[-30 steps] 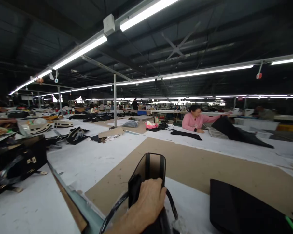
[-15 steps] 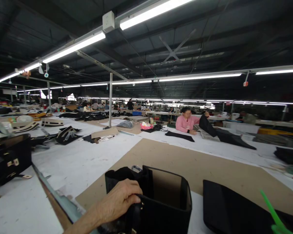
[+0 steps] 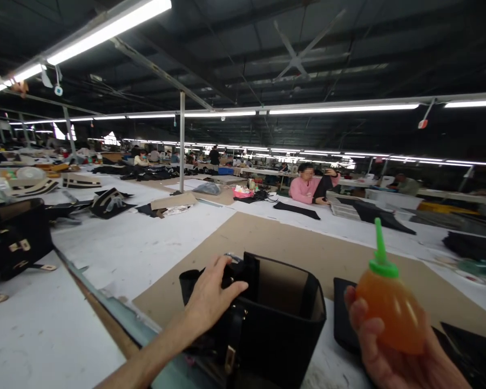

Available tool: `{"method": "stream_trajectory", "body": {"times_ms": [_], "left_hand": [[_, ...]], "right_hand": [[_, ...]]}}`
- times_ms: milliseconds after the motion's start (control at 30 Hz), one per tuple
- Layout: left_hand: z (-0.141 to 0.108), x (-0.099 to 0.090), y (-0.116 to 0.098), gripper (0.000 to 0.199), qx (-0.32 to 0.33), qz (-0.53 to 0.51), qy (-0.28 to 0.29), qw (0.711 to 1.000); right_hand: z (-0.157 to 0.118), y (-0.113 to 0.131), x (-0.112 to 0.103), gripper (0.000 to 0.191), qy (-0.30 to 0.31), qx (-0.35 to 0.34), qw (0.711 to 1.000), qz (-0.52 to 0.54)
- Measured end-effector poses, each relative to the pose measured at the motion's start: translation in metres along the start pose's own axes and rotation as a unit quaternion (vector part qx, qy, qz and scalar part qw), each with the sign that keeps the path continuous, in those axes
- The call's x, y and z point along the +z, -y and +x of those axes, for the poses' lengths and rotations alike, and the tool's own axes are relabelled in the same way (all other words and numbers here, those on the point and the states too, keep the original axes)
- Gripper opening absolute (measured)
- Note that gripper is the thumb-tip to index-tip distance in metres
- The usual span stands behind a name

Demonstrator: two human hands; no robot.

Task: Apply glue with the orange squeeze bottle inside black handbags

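Note:
A black handbag (image 3: 275, 329) stands upright near the front of the table, its top open and brown lining showing. Over the bag's left part lies my left hand (image 3: 213, 294), thumb and fingers spread apart. Whether its fingertips press on the bag I cannot tell. At the right, my right hand (image 3: 375, 340) is wrapped round a squeeze bottle (image 3: 392, 308) of orange colour with a green pointed nozzle, held nozzle up above the table. Behind that hand a black bag panel (image 3: 342, 319) lies flat, partly hidden.
Another black bag (image 3: 16, 237) with gold fittings stands at the left. A large brown board (image 3: 267, 237) covers part of the white table (image 3: 146, 248). Cut pieces (image 3: 109, 205) lie farther back. Across the table sits a person in pink (image 3: 303, 189) handling black material.
My right hand has come into view from the lower right, raising the squeeze bottle. My left hand has loosened from the bag's rim, and its fingers have spread.

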State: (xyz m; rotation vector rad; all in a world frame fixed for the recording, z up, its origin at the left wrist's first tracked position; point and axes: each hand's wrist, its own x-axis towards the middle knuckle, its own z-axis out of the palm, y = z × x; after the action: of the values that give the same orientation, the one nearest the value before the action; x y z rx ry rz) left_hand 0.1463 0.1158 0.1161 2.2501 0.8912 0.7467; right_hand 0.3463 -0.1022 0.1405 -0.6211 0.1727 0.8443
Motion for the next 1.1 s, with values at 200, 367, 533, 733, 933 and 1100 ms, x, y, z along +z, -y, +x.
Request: {"method": "stream_trajectory", "body": {"times_ms": [200,367,533,733,933,1100], "left_hand": [[0.043,-0.006,0.002,0.067,-0.043,0.115,0.118,0.985],[0.076,-0.003,-0.007,0.066,-0.032,0.208,0.237,0.949],[0.096,0.017,-0.012,0.064,-0.015,0.247,0.298,0.922],[0.092,0.047,-0.009,0.089,-0.066,0.222,0.220,0.947],[0.101,0.061,0.004,0.081,-0.088,0.191,0.158,0.965],[0.104,0.070,0.019,0.049,-0.126,0.121,0.146,0.974]], "right_hand": [[0.001,-0.023,0.050,0.042,0.029,0.035,0.999,0.021],[0.025,-0.024,0.062,0.039,0.063,0.036,0.997,0.009],[0.049,-0.023,0.064,0.035,0.081,0.022,0.996,-0.012],[0.055,-0.026,0.050,0.026,0.111,0.012,0.994,0.014],[0.050,-0.026,0.050,0.025,0.110,0.011,0.994,0.021],[0.053,-0.025,0.051,0.030,0.076,0.013,0.997,0.018]]}}
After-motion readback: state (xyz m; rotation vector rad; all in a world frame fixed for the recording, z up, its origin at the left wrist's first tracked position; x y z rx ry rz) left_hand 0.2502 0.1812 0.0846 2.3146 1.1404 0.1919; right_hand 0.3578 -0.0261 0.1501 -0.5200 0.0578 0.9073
